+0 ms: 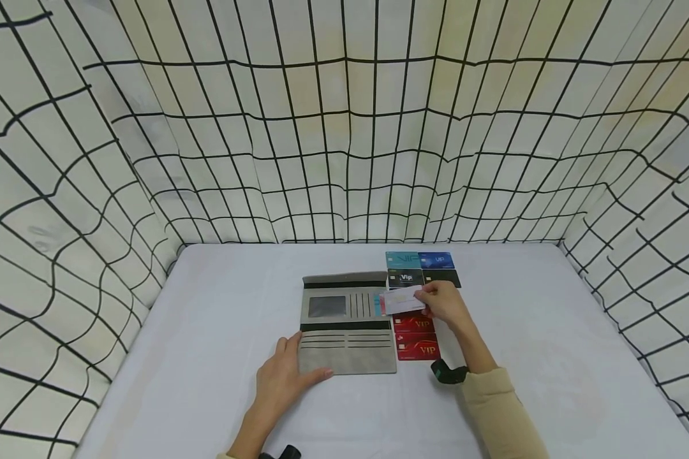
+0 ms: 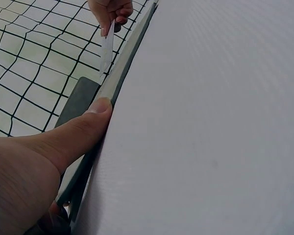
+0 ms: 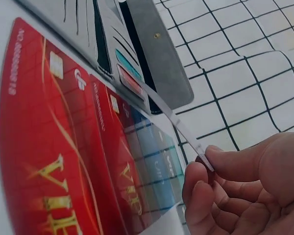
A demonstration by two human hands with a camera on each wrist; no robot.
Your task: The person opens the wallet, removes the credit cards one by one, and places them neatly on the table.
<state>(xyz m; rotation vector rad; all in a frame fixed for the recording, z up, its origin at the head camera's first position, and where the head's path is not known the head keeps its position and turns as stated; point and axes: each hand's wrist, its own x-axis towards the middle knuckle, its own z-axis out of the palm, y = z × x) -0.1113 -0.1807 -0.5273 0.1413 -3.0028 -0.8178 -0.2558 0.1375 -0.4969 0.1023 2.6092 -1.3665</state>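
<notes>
A grey long wallet lies unfolded on the white table, its card slots showing. My left hand holds its near left corner, thumb against the near edge and fingers along the left side. My right hand pinches a white card between thumb and fingers. The card's far end meets the slots at the wallet's right side; how deep it sits I cannot tell. A teal card and a red card peek out of slots there.
Right of the wallet lie two red VIP cards, one partly under the right hand's card. Farther back are a teal card, a blue card and two black cards. Black-lined netting borders the table.
</notes>
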